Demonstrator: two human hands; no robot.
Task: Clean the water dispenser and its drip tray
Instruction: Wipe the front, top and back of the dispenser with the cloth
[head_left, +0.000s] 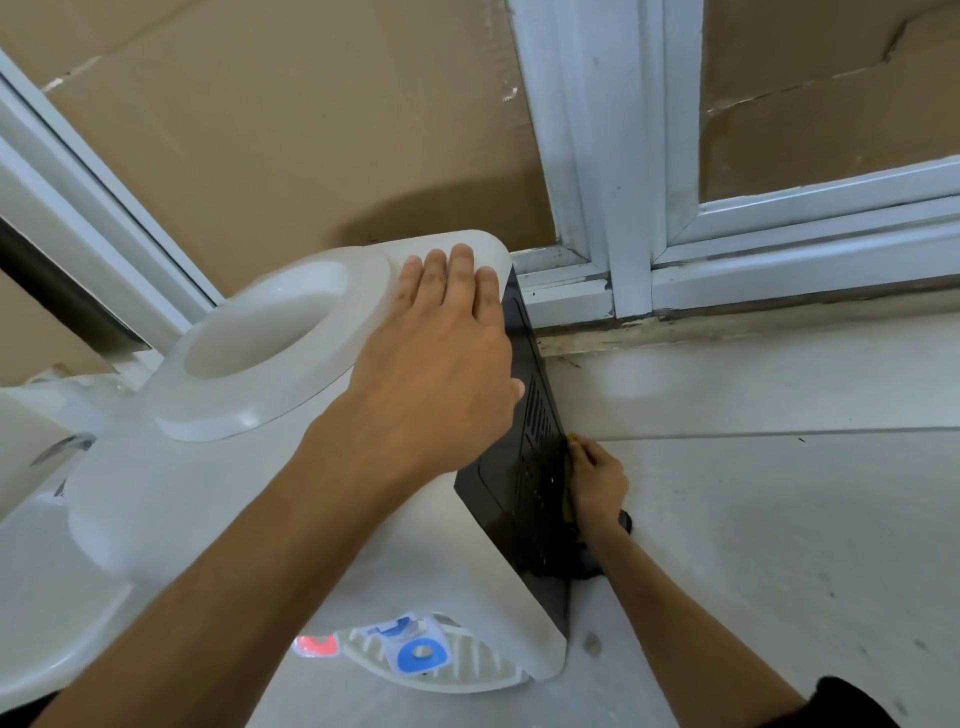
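Note:
I look down on a white water dispenser (270, 332) with a round bottle well in its top and a black vented side panel (524, 447). My left hand (441, 338) lies flat on the top's right back corner, fingers straight. My right hand (597, 483) is low against the black panel and grips a yellow-green sponge (569, 483), mostly hidden by the fingers. Below the front sits the white ribbed drip tray (467, 670), with a blue tap lever (421, 649) and a red tap lever (314, 644) above it.
The dispenser stands on a pale tiled floor (753, 493) near a white window frame (623, 234) backed with brown cardboard (285, 130). A white rounded object (36, 597) sits at the left edge.

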